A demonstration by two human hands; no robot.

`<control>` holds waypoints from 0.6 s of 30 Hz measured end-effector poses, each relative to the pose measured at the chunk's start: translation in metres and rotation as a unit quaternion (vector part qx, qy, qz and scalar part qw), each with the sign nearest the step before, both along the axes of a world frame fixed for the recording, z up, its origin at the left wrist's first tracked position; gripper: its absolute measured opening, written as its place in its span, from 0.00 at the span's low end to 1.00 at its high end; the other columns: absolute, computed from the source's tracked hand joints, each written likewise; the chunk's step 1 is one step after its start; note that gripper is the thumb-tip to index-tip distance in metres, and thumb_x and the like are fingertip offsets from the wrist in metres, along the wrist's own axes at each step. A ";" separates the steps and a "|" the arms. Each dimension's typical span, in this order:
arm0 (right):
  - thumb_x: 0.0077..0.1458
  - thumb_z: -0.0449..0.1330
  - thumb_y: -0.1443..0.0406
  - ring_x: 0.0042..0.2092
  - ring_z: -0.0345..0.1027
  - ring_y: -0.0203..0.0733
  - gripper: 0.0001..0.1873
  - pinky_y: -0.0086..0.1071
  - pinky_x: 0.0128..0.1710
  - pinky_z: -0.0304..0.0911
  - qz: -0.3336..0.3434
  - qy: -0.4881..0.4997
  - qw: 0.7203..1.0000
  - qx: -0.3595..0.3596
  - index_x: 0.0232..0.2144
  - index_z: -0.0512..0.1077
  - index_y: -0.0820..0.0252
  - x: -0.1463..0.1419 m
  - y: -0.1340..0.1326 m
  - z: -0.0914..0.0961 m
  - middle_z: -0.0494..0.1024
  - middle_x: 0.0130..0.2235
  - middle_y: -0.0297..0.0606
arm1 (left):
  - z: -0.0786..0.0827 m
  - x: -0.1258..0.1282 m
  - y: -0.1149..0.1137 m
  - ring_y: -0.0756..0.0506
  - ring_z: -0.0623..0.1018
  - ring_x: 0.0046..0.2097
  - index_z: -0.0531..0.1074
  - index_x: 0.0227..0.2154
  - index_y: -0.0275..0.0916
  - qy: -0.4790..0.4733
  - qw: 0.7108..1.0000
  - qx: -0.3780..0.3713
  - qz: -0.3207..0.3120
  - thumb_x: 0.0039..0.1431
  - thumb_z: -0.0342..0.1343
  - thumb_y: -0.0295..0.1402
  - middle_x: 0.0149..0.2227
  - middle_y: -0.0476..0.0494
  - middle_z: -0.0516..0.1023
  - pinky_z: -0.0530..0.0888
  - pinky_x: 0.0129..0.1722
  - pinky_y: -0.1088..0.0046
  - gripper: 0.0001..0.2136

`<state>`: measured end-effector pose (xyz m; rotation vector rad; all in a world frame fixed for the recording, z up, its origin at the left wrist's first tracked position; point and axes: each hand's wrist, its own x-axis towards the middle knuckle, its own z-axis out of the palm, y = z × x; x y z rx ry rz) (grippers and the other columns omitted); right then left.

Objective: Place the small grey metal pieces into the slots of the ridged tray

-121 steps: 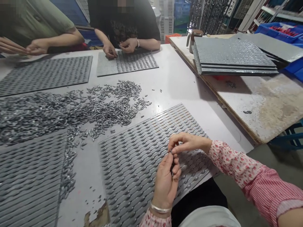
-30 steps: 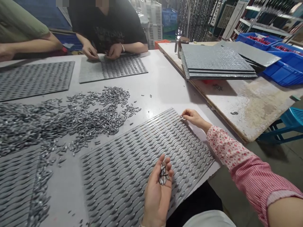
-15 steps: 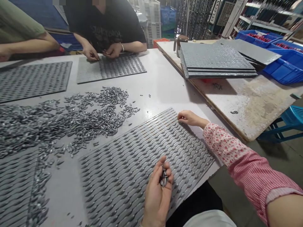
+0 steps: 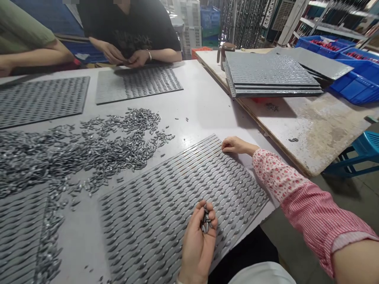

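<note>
A grey ribbed tray [image 4: 166,197] with rows of oval slots lies on the white table in front of me. My left hand [image 4: 197,244] hovers over its near edge, palm up, fingers curled round several small grey metal pieces [image 4: 205,223]. At the tray's far right corner, my right hand [image 4: 235,145] rests with its fingers pinched together against the last rows; whether a piece is between them I cannot make out. A big heap of the same metal pieces [image 4: 74,150] is spread across the table to the left.
Another ribbed tray [image 4: 20,236] lies at the left. Two people across the table work over perforated trays [image 4: 136,83] [image 4: 41,100]. A stack of trays [image 4: 272,75] and a jug [image 4: 225,51] sit on the worn side table. Blue crates [image 4: 352,83] and a blue stool [image 4: 361,154] stand to the right.
My left hand's fingers have curled in round the pieces. My right hand has slid slightly left along the tray's far corner. The person opposite lifted both hands off their tray.
</note>
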<state>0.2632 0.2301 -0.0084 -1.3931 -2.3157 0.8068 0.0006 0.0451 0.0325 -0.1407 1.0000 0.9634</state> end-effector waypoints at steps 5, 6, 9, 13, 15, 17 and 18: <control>0.49 0.63 0.68 0.28 0.60 0.32 0.04 0.26 0.30 0.54 -0.075 0.020 0.997 0.027 0.26 0.71 0.65 -0.001 -0.004 -0.005 0.69 0.26 0.32 | -0.002 0.000 -0.001 0.53 0.75 0.31 0.70 0.34 0.33 0.025 1.000 -0.015 0.000 0.57 0.50 0.20 0.35 0.41 0.75 0.75 0.28 0.79 0.06; 0.49 0.63 0.68 0.28 0.59 0.32 0.05 0.26 0.30 0.55 -0.102 0.039 0.993 0.033 0.25 0.71 0.65 -0.003 -0.008 -0.005 0.69 0.26 0.32 | -0.002 0.001 -0.001 0.52 0.76 0.33 0.71 0.34 0.32 0.031 0.999 -0.013 0.001 0.57 0.50 0.19 0.37 0.40 0.75 0.76 0.30 0.78 0.07; 0.52 0.61 0.67 0.28 0.60 0.32 0.06 0.26 0.29 0.56 -0.136 0.136 0.981 0.025 0.26 0.70 0.65 -0.019 -0.029 0.005 0.69 0.26 0.32 | -0.001 0.002 0.001 0.48 0.77 0.40 0.72 0.35 0.31 0.042 0.999 -0.004 0.009 0.57 0.49 0.19 0.42 0.37 0.75 0.77 0.37 0.75 0.08; 0.56 0.59 0.64 0.32 0.63 0.34 0.07 0.27 0.32 0.60 0.074 0.217 0.971 -0.062 0.32 0.71 0.64 -0.062 -0.068 0.030 0.71 0.30 0.34 | -0.002 0.002 0.003 0.47 0.77 0.42 0.72 0.38 0.33 0.048 0.999 0.009 0.015 0.58 0.50 0.21 0.43 0.37 0.76 0.77 0.39 0.72 0.09; 0.56 0.60 0.62 0.36 0.63 0.35 0.08 0.29 0.36 0.60 0.162 0.205 0.964 -0.049 0.35 0.72 0.62 -0.085 -0.086 0.041 0.71 0.34 0.36 | -0.004 0.002 0.003 0.47 0.76 0.43 0.73 0.39 0.35 0.054 0.998 0.024 0.015 0.58 0.50 0.23 0.44 0.38 0.75 0.77 0.40 0.71 0.09; 0.56 0.61 0.62 0.37 0.61 0.37 0.09 0.30 0.37 0.60 0.204 0.154 0.967 -0.008 0.36 0.73 0.62 -0.105 -0.098 0.047 0.69 0.34 0.37 | -0.005 0.002 0.002 0.47 0.75 0.45 0.74 0.39 0.37 0.057 0.997 0.054 0.014 0.58 0.51 0.25 0.46 0.40 0.74 0.76 0.42 0.71 0.09; 0.56 0.61 0.62 0.36 0.60 0.38 0.08 0.31 0.36 0.59 0.213 0.125 0.969 0.012 0.36 0.73 0.62 -0.112 -0.102 0.049 0.68 0.33 0.38 | -0.005 0.001 0.002 0.47 0.74 0.46 0.74 0.39 0.37 0.058 0.996 0.070 0.014 0.58 0.52 0.26 0.47 0.41 0.74 0.76 0.42 0.71 0.09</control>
